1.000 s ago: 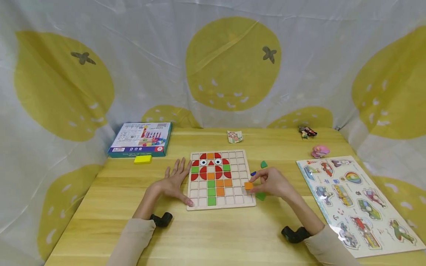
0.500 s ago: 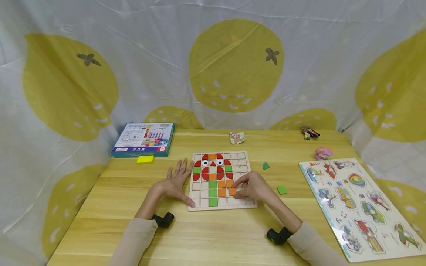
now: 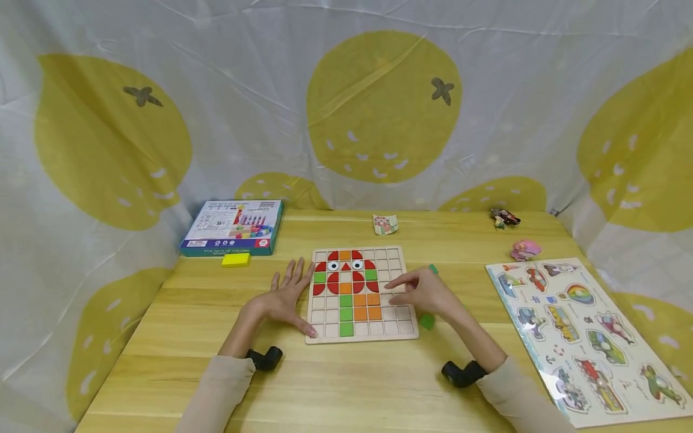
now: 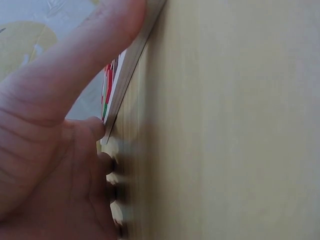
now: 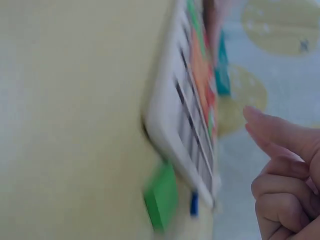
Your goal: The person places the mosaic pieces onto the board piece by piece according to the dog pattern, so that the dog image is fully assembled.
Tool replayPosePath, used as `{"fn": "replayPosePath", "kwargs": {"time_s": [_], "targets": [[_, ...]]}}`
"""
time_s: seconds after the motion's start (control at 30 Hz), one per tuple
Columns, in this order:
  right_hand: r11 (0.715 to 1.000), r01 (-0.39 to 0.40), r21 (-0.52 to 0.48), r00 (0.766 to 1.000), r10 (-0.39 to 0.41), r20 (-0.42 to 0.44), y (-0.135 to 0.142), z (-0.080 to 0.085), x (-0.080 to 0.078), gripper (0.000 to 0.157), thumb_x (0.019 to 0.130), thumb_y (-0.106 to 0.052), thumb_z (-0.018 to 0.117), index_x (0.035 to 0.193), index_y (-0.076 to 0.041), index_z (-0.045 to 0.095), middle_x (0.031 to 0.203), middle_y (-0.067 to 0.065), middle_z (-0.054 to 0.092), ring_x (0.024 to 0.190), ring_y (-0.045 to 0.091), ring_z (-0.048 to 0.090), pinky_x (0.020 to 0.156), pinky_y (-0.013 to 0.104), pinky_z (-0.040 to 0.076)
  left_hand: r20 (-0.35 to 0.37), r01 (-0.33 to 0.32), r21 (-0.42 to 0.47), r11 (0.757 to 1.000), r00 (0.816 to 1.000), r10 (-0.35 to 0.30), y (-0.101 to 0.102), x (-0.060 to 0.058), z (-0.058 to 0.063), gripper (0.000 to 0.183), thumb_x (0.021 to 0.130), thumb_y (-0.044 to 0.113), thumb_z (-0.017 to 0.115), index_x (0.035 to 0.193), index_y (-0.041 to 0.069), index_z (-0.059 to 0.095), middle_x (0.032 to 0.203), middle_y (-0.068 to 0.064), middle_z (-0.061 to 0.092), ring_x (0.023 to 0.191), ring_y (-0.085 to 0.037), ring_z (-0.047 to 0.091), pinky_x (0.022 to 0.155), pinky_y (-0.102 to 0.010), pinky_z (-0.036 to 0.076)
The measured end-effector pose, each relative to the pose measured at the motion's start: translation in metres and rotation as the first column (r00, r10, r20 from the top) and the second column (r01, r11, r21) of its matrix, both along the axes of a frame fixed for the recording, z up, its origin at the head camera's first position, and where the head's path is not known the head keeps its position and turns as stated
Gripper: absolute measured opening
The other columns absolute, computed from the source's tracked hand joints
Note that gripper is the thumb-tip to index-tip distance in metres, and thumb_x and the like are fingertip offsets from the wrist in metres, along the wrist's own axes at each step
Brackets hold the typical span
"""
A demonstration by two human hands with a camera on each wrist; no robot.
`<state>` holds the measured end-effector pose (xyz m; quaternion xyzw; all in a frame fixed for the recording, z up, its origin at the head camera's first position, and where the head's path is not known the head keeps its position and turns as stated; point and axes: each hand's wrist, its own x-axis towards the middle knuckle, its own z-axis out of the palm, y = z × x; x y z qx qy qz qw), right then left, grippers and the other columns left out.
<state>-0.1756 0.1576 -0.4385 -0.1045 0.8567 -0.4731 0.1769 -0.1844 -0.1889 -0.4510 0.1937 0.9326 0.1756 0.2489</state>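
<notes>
A wooden grid board (image 3: 363, 340) lies on the table with an owl-like pattern of red, orange and green tiles set in its cells. Orange square tiles (image 3: 367, 307) form a block beside a column of green tiles (image 3: 346, 314). My left hand (image 3: 280, 300) rests along the board's left side, fingers spread, thumb at the lower left corner. Over the board's right part hovers my right hand (image 3: 425, 291), holding nothing, thumb and index finger extended. In the right wrist view its other fingers (image 5: 280, 200) are curled in. A green square tile (image 3: 426, 322) lies just right of the board.
A green rounded piece (image 3: 433, 269) and a small blue piece (image 5: 194, 204) lie right of the board. A picture puzzle (image 3: 574, 319) is at the right, a boxed toy set (image 3: 233, 227) and yellow block (image 3: 236, 260) at left. Behind are a pattern card (image 3: 385, 225) and pink toy (image 3: 525, 249).
My right hand brought an orange square tile leftward, set it in the board beside the other orange tiles, let go and drew back to the right. The left hand stays at the board's edge.
</notes>
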Motion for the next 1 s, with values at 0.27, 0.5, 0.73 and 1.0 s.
{"fn": "replayPosePath", "kwargs": {"time_s": [0.27, 0.5, 0.73, 1.0], "targets": [[0.986, 0.149, 0.070, 0.989, -0.148, -0.014, 0.078, 0.004, -0.020, 0.033, 0.082, -0.016, 0.076, 0.113, -0.008, 0.072, 0.052, -0.005, 0.030, 0.046, 0.010, 0.023, 0.045, 0.024, 0.026, 0.003, 0.000, -0.004, 1.000, 1.000, 0.000, 0.000, 0.000, 0.001, 0.145, 0.056, 0.065, 0.083, 0.155, 0.016, -0.010, 0.159, -0.018, -0.023, 0.147, -0.040, -0.022, 0.115, -0.067, -0.010], [0.981, 0.163, 0.104, 0.986, -0.164, 0.000, 0.089, -0.013, -0.043, 0.038, 0.080, -0.017, 0.079, 0.116, -0.009, 0.071, 0.051, -0.007, 0.030, 0.046, 0.009, 0.025, 0.045, 0.023, 0.024, -0.003, 0.007, -0.005, 1.000, 1.000, -0.007, 0.000, -0.001, 0.001, 0.144, 0.056, 0.065, 0.082, 0.155, 0.015, -0.010, 0.160, -0.019, -0.022, 0.147, -0.041, -0.021, 0.114, -0.068, -0.009], [0.958, 0.194, 0.211, 0.981, -0.192, -0.032, 0.083, -0.018, -0.056, 0.029, 0.074, -0.023, 0.084, 0.098, -0.009, 0.076, 0.060, -0.003, 0.047, 0.055, 0.013, 0.035, 0.051, 0.024, 0.030, -0.006, 0.013, -0.011, 1.000, 1.000, -0.013, 0.002, -0.002, 0.002, 0.144, 0.057, 0.066, 0.082, 0.155, 0.015, -0.009, 0.160, -0.019, -0.021, 0.147, -0.041, -0.020, 0.115, -0.067, -0.008], [0.973, 0.170, 0.154, 0.983, -0.178, 0.039, 0.085, -0.022, -0.057, 0.035, 0.072, -0.024, 0.086, 0.100, -0.008, 0.076, 0.059, -0.007, 0.043, 0.056, 0.013, 0.032, 0.052, 0.025, 0.028, 0.002, 0.004, -0.005, 1.000, 1.000, -0.004, 0.000, -0.001, 0.000, 0.144, 0.056, 0.065, 0.082, 0.155, 0.015, -0.011, 0.160, -0.018, -0.023, 0.147, -0.041, -0.022, 0.115, -0.067, -0.010]]}}
